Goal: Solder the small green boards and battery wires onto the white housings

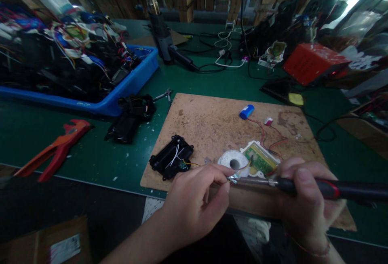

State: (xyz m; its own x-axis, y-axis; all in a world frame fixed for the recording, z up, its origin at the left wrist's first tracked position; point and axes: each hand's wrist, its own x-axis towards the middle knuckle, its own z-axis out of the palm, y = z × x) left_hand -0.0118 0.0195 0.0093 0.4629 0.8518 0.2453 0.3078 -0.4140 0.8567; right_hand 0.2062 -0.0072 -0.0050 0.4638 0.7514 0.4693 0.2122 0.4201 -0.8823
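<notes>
My right hand (309, 189) grips a soldering iron (354, 191) by its black and red handle, the metal shaft pointing left. The iron's tip meets a small shiny piece (233, 178) at the fingertips of my left hand (197, 199). Those fingers are pinched on thin wires whose ends I cannot make out clearly. Just behind lies a white solder spool (226, 158), beside a green circuit board (259, 159) in a pale frame. To the left, an open black plastic housing (171, 157) has a yellow-red wire leading toward my left hand.
On the brown board (209, 122) lie a blue cylindrical battery (246, 112) and a small white-pink connector (268, 121). Red-orange cutters (60, 147), a black part (130, 114) and a full blue bin (139, 72) are left. A heat gun (162, 34) and red box (313, 63) stand behind.
</notes>
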